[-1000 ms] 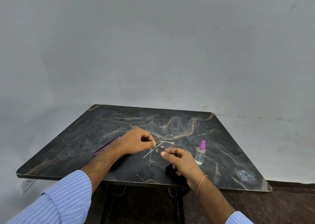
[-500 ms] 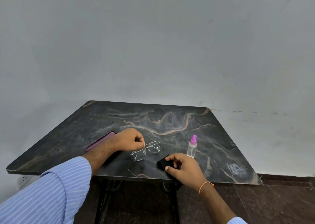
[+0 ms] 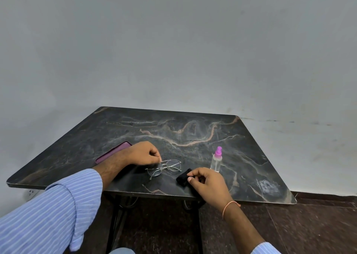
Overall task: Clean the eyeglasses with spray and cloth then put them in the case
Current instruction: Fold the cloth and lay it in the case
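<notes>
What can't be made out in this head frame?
- Purple case: head view, mostly hidden behind the left hand and forearm; open or closed unclear.
- Black cloth: near part covered by the right hand.
- Eyeglasses: thin frame, lens cleanliness too fine to judge; the left fingers hide where they touch it.
- Spray bottle: liquid level unreadable, clear and small.

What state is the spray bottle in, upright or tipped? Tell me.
Upright. The spray bottle stands on the table with its pink nozzle on top, beyond the right hand, untouched.
</notes>
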### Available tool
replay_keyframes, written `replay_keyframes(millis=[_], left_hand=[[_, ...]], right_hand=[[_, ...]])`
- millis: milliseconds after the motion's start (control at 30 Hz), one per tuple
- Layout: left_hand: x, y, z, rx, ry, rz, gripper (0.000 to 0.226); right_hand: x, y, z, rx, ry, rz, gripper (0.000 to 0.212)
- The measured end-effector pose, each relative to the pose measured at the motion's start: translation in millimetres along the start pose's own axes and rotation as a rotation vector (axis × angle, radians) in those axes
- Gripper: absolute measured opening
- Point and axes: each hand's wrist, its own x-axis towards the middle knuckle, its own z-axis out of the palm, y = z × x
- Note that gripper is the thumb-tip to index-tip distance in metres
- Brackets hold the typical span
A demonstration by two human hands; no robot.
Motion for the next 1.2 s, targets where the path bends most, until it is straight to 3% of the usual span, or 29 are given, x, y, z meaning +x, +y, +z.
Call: replay_keyframes(millis=[167,367,567,667,833,933,1200], left_hand=[[-8,5,0,-0.083,0.076,-0.025,0.019],[-37,39,6,-0.197,0.31,0.022,0.018],[-79,79,24,-0.311,0.224,0.057,0.038],[-94,89,28,-0.397,0.255,0.053,0.05],[-104,83,19,-0.632,0.278,0.004,0.006],[-110,72,4,-0.732,0.318,-0.051,0.026],[-142,56,-22,-1.239,0.211,-0.067,0.032]], right_hand=[[0,-3,-5,0.131,0.049,-0.005,0.013],[-1,-12,-15,0.288,0.111,-0.058,0.016],[0,-40,-15,0.339,0.14,-0.049,0.009],[2,-62,-14,0.411,0.156,-0.045,0.009],[5,-103,-18,0.487,0.115,-0.051,0.014],[9,-125,-20,0.568,0.029,-0.05,0.019],[17,-161,0,0.832,-0.14,0.09,0.017]])
